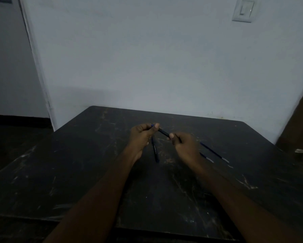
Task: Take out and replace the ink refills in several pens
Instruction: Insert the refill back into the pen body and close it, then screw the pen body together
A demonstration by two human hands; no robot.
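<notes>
A dark pen (163,132) with a blue end is held above the table between both hands. My left hand (142,137) pinches its far, blue end and my right hand (185,146) grips its near end. Below the hands, a second dark pen (155,151) lies on the black table (77,163), pointing toward me. Two thin refills lie to the right of my right hand: one (214,152) further out, one (206,157) partly hidden by my wrist. The scene is dim.
The table's far edge stands against a pale wall (164,58). A small pale object (300,151) sits beyond the table's right edge. A door frame (36,58) runs down at the left.
</notes>
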